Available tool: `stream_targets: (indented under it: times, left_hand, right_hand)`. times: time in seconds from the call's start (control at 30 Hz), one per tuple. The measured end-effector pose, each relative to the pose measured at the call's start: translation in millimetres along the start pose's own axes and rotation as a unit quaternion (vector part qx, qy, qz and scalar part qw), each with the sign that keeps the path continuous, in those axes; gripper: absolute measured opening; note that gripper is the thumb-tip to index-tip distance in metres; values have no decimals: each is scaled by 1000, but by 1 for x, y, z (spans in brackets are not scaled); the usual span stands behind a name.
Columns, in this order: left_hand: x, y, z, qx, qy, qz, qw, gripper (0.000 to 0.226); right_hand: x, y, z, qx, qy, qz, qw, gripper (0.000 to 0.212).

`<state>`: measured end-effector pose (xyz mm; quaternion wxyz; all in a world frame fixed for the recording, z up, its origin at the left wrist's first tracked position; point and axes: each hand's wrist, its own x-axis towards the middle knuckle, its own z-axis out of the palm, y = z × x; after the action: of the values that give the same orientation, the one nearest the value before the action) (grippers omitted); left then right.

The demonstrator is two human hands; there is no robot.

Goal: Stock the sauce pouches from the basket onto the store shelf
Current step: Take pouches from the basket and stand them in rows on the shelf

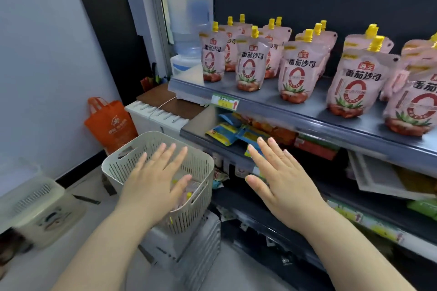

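i see both hands held out flat, palms down, in the lower middle of the frame. my left hand [153,179] hovers over the beige slotted basket [197,210] with its fingers straight and spread, gripping nothing; whether it touches the rim i cannot tell. under it, inside the basket, a few pink sauce pouches [189,192] with yellow caps lie flat. my right hand [281,177] is just right of the basket, in front of the lower shelf edge, fingers straight and slightly spread, also empty. across the upper right, the grey top shelf [272,99] carries rows of standing pouches [250,64], yellow spouts up. below it, blue and orange snack packets [227,132] lie on the next shelf. an orange bag [111,123] leans against the wall at the left, and a water dispenser [189,23] stands in the upper middle.
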<state>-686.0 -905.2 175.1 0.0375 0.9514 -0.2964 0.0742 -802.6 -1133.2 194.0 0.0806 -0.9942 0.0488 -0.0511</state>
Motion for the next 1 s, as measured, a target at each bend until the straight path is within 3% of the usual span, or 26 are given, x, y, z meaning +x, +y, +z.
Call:
stream_targets:
  times: [0.23, 0.4, 0.73, 0.83, 1.0]
  left_hand:
    - [-3, -109, 28, -13, -31, -41, 999, 84]
    - [-10, -155, 52, -24, -62, -56, 996, 82]
    - [22, -160, 97, -42, -130, -56, 989, 80]
    - [44, -156, 108, -29, -143, -57, 988, 68]
    - [82, -145, 128, -45, -161, -71, 983, 58]
  right_hand:
    - [62, -75, 62, 18, -31, -2, 999, 84]
    - [82, -110, 99, 39, -67, 12, 997, 100]
    - [122, -89, 139, 91, -101, 47, 990, 81]
    - [144, -77, 148, 123, -105, 36, 986, 72]
    - [179, -58, 173, 154, -134, -5, 979, 81]
